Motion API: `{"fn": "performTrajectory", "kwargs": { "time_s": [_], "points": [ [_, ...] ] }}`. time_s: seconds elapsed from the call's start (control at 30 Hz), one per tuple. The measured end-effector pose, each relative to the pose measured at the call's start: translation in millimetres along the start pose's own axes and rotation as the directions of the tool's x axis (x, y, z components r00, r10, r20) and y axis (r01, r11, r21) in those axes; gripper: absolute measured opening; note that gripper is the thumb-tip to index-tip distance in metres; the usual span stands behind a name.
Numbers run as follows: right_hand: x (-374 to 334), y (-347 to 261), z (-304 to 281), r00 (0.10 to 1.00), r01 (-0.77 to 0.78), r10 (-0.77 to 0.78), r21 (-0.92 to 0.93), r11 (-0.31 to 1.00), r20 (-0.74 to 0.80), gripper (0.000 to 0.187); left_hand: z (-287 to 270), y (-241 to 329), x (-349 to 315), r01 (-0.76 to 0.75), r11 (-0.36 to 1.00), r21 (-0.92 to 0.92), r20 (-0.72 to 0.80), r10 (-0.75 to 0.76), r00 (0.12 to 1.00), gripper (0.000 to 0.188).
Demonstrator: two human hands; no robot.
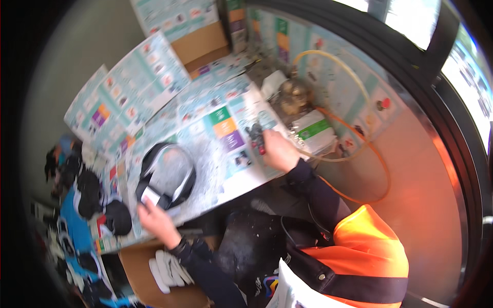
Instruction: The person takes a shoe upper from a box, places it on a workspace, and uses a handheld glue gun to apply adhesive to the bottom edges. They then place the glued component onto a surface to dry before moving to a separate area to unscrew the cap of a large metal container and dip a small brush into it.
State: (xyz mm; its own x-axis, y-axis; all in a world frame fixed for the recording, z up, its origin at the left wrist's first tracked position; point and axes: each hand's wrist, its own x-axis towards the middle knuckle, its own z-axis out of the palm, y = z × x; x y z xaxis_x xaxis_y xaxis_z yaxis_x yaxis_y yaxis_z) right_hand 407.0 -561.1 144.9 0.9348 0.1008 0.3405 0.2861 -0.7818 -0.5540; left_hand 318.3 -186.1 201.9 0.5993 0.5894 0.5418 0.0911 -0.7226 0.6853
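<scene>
My left hand [156, 222] pinches the lower end of a black loop-shaped band [190, 177], at a small white patch. The band lies or hovers over the table sheet, its middle showing the grey-smeared surface; its exact kind is unclear. My right hand [281, 151] is closed around a dark hand tool [255, 134] with a red part near its lower end. Motion blurs the tool, so I cannot make out its kind. It is held over the table's right side, apart from the band.
Printed sheets cover the table [205, 197] and stand as panels [128, 87] behind it. A yellow hose [354, 77] and an orange hose [382, 177] loop at right by a white-and-green package [313, 131]. Dark caps [118, 216] pile up left. A cardboard box [138, 277] with white items sits below.
</scene>
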Motion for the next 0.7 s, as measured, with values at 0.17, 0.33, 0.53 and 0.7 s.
{"fn": "performTrajectory", "kwargs": {
  "time_s": [0.17, 0.33, 0.53, 0.7],
  "points": [
    [10, 29, 19, 0.994, -0.034, -0.005, -0.36, 0.932, -0.108, 0.037, -41, 3, -3, 0.07, 0.884, -0.461, 0.034, -0.062, 0.998, 0.044],
    [1, -7, 20, 0.973, 0.049, -0.105, -0.258, 0.965, -0.208, 0.043, -60, 28, -28, 0.247, 0.74, -0.625, 0.138, -0.207, 0.969, 0.036],
    [-15, -85, -4, 0.972, 0.067, -0.221, 0.81, 0.583, 0.079, 0.057, -60, 41, -41, 0.195, 0.783, -0.59, 0.137, -0.142, 0.98, 0.029],
    [-14, -122, -4, 0.946, -0.06, -0.234, 0.829, 0.556, 0.225, 0.05, -63, 37, -53, 0.265, 0.716, -0.646, 0.22, -0.157, 0.963, 0.024]
  ]
}}
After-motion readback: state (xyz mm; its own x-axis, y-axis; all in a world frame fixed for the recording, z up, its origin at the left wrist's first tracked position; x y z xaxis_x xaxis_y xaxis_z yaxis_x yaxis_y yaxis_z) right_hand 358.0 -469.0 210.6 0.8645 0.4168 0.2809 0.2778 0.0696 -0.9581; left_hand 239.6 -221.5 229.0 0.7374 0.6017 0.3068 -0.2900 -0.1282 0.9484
